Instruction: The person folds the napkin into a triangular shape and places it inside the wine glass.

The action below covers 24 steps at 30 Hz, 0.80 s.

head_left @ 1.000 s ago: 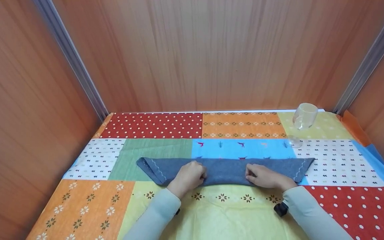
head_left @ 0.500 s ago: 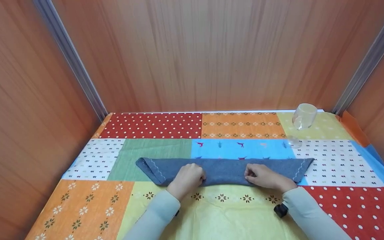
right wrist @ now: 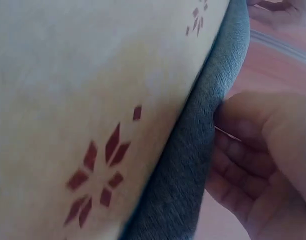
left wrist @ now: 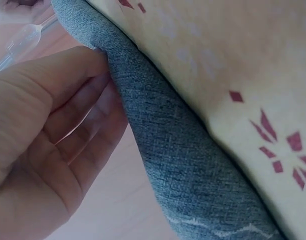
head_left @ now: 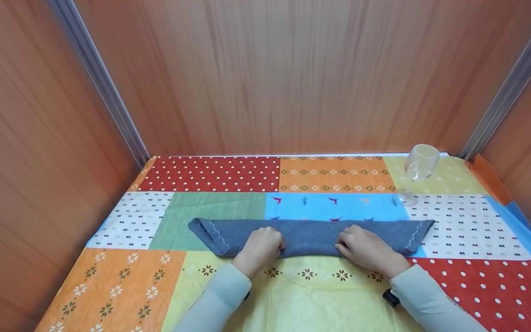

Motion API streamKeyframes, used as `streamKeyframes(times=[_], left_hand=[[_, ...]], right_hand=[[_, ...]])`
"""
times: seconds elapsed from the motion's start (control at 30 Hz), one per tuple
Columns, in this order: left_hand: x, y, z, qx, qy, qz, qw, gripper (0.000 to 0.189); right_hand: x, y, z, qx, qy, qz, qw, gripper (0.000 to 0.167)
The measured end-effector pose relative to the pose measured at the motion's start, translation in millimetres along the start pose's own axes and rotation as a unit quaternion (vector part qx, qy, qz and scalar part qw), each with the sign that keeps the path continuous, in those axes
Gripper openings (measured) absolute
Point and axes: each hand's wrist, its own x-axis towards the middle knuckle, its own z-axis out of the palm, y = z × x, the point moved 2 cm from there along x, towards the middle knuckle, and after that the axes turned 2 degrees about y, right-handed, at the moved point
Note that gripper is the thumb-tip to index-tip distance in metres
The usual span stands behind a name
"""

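Note:
A blue-grey cloth (head_left: 310, 236) lies folded into a long strip across the patterned tablecloth, with pale wavy stitching near both ends. My left hand (head_left: 260, 250) pinches its near edge left of the middle; in the left wrist view the thumb of that hand (left wrist: 43, 125) meets the cloth (left wrist: 158, 130), the fingers curled against it. Right of the middle, my right hand (head_left: 368, 249) holds the same edge. Up close in the right wrist view, the thumb and curled fingers of this hand (right wrist: 268, 160) meet the cloth (right wrist: 183, 170); some fingertips are hidden behind it.
A clear stemmed glass (head_left: 422, 163) stands upright at the back right, beyond the cloth's right end. The patchwork tablecloth (head_left: 219, 173) covers the table. Wood-grain panels (head_left: 293, 78) rise behind and at both sides.
My right hand has turned slightly on the cloth, so its back shows more and the gap inside its curled fingers is no longer seen. The left hand and the cloth look nearly still.

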Motion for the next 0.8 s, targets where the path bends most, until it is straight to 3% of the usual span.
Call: streamKeyframes(times=[0.3, 0.57, 0.8], left_hand=[[-3.0, -1.5, 2.2, 0.009, 0.010, 0.007, 0.9999, 0.041], [-4.0, -2.7, 1.7, -0.015, -0.007, -0.003, 0.9999, 0.039], [-4.4, -3.7, 2.0, -0.005, -0.028, -0.002, 0.9996, 0.034]], right_hand=[[-10.5, -4, -1, -0.014, -0.021, -0.013, 0.9996, 0.016], [-12.2, -1, 4, 0.000, -0.016, -0.003, 0.9999, 0.018], [-10.4, -1, 4, -0.002, -0.014, 0.004, 0.9999, 0.016]])
